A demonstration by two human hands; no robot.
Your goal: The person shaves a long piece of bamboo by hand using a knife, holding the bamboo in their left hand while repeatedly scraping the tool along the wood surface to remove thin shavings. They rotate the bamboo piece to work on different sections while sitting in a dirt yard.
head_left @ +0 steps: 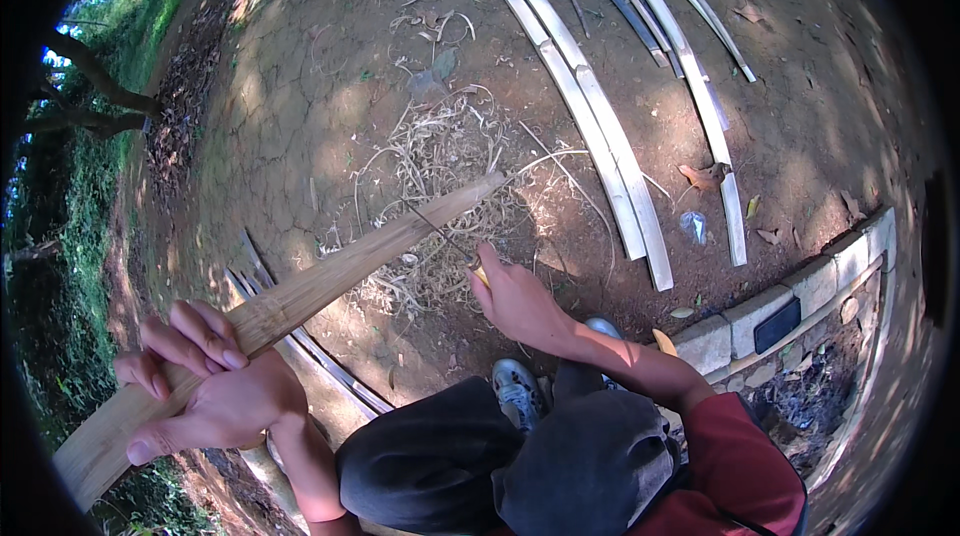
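A long, pale split-bamboo slat (330,281) slants from the lower left toward the middle, its far end over the ground. My left hand (235,391) is closed round its near part, fingers curled over the upper side and thumb along the lower. A knife (436,228) with a thin blade and a yellowish handle is gripped in my right hand (525,306). The blade lies across the slat near its far end; whether it bites into the wood cannot be made out. Beneath the slat, a tangle of curly shavings (430,151) covers the soil.
Several long split strips (590,126) lie on the dirt at the far right. More thin strips (345,376) lie beside my knees at left. A stone edging (745,321) at right carries a dark flat phone-like object (777,324). A brown leaf (705,176) and clear plastic (693,226) are nearby.
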